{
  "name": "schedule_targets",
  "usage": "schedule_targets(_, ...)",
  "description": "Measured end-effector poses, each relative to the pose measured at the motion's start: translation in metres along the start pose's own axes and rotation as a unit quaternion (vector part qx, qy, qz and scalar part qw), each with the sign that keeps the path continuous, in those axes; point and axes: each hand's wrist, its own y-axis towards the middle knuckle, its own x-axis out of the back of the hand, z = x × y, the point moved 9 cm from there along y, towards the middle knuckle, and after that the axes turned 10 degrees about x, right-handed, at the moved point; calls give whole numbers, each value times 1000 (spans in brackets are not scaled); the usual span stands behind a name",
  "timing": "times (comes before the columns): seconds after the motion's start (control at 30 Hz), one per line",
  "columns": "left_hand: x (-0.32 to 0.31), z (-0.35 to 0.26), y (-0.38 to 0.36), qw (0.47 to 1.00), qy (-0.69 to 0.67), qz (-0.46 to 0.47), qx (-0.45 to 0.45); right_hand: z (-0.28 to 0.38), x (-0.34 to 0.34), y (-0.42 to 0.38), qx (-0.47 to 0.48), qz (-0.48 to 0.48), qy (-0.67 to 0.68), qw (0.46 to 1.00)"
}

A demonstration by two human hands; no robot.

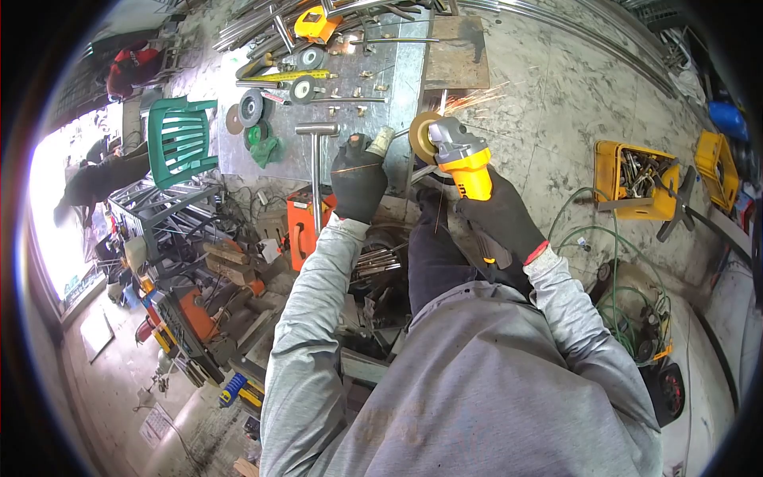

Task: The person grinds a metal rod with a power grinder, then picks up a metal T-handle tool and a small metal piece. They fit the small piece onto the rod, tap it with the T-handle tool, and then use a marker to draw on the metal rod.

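My right hand (502, 213), in a black glove with a red cuff edge, is wrapped round the yellow body of an angle grinder (467, 163). Its tan disc (425, 137) sits at the bench's right edge, and orange sparks fly up and to the right. Black-gloved too, my left hand (359, 181) is closed just left of the disc, a pale finger pointing toward it. From that finger a thin metal piece (402, 133) reaches to the disc. A steel T-shaped bar (316, 159) stands beside my left hand.
On the metal bench (373, 75) lie grinding discs (251, 107), a yellow tape measure (316, 25), rods and small metal parts. A green chair (179, 139) stands left. Yellow crates (636, 179) and a green hose (616, 238) are at right. Another person (103, 179) is at far left.
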Motion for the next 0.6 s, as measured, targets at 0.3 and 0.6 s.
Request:
schedule_targets(0.3,-5,4,0,999,23,20,10,-2,15,-13,-13,-17,26,999)
schedule_targets(0.6,-8,5,1,999,16,46,23,-2,0,-3,-11,5,16,1000)
